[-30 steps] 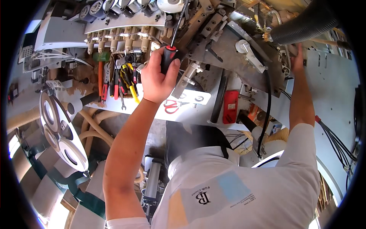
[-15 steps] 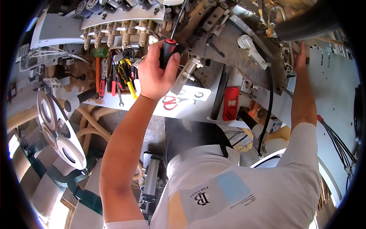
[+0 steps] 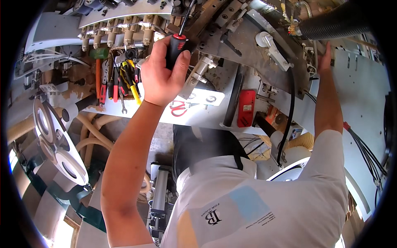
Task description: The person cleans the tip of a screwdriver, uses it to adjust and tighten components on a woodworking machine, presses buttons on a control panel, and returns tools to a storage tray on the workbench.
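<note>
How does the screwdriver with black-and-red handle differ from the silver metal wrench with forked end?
The black-and-red-handled screwdriver is gripped in the left hand; the silver wrench lies among other tools. The screwdriver has a thick handle; the wrench's shank is slim. The screwdriver's shaft points up the picture; the wrench's forked end, down. Both show metal.

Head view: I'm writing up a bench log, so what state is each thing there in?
Screwdriver, held; tip not visible
Left hand, closed around its handle
Right hand, stretched out; grip unclear
Red-handled tool, not held, handles apart
Wrench, not held, open end in view
Red oblong object, not held
Black corrugated hose, curved
</note>
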Available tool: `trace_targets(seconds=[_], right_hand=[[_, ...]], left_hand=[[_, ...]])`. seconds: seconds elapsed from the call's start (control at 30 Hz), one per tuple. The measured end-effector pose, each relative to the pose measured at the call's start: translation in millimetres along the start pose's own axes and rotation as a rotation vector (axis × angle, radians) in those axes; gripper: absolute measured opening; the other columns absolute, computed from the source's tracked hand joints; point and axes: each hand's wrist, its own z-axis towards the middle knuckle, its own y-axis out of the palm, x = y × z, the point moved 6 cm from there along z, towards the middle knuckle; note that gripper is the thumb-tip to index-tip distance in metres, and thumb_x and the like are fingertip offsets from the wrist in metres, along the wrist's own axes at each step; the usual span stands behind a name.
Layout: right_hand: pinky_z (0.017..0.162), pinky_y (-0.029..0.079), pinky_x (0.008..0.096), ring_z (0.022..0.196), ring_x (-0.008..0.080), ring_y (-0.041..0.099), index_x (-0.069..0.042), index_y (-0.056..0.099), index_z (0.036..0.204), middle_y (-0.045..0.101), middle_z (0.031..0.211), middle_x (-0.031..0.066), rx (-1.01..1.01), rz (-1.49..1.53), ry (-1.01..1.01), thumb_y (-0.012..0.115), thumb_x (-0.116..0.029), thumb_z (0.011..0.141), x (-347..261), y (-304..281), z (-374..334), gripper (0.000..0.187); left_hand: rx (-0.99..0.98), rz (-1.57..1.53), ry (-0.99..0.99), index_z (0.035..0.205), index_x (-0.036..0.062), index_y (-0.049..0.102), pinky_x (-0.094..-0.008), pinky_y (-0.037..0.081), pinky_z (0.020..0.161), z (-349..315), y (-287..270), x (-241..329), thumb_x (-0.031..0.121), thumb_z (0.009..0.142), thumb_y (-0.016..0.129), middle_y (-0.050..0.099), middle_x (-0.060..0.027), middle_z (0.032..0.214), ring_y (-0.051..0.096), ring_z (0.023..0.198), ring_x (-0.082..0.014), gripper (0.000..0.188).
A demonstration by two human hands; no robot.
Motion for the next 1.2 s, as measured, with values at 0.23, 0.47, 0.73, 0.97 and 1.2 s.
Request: trace_targets(seconds=[0.23, 0.47, 0.73, 0.97, 1.2], right_hand=[[0.106, 0.042, 0.0380, 0.128, 0.0281, 0.050, -0.013, 0.035, 0.158, 0.042, 0.152, 0.0149, 0.087, -0.174, -0.243, 0.045, -0.053, 0.103, 3, -75, 53, 0.069], [0.124, 0.020, 0.0376, 0.149, 0.0226, 0.033, -0.001, 0.045, 0.152, 0.041, 0.160, 0.0116, 0.048, -0.103, -0.180, 0.041, -0.068, 0.101, 11, 3, 10, 0.084], [0.118, 0.030, 0.0376, 0.142, 0.0306, 0.045, 0.001, 0.043, 0.150, 0.051, 0.150, 0.0192, 0.224, -0.247, -0.432, 0.058, -0.064, 0.094, -19, -12, -1, 0.088], [0.119, 0.031, 0.0402, 0.141, 0.0315, 0.044, -0.003, 0.049, 0.147, 0.049, 0.151, 0.0196, 0.297, -0.416, -0.588, 0.060, -0.047, 0.099, -19, -27, 4, 0.066], [0.118, 0.033, 0.0421, 0.140, 0.0312, 0.045, -0.002, 0.058, 0.138, 0.053, 0.149, 0.0201, 0.142, -0.477, -0.311, 0.052, -0.047, 0.102, -31, -14, -23, 0.058]], left_hand=[[-0.042, -0.023, -0.081, 0.120, 0.0045, 0.063, -0.0304, 0.052, 0.066, 1, 9, -5, 0.014, 0.092, 0.074, 0.067, -0.0086, 0.083, 0.061, 0.066, -0.0165, 0.031], [-0.058, -0.170, -0.090, 0.116, -0.0001, 0.056, -0.0235, 0.040, 0.056, -13, -5, -21, 0.015, 0.101, 0.062, 0.055, 0.0024, 0.073, 0.047, 0.062, -0.0054, 0.022], [-0.039, -0.217, -0.092, 0.123, -0.0016, 0.055, -0.0254, 0.038, 0.051, -5, 6, -12, 0.022, 0.102, 0.062, 0.056, 0.0007, 0.074, 0.047, 0.058, -0.0065, 0.033], [-0.074, -0.192, -0.124, 0.116, 0.0026, 0.055, -0.0242, 0.039, 0.052, -3, 16, -7, 0.026, 0.104, 0.060, 0.054, 0.0016, 0.072, 0.048, 0.059, -0.0065, 0.028], [-0.104, -0.163, -0.136, 0.122, 0.0009, 0.054, -0.0254, 0.038, 0.051, -5, 8, -16, 0.026, 0.103, 0.060, 0.053, 0.0008, 0.071, 0.047, 0.058, -0.0073, 0.032]])
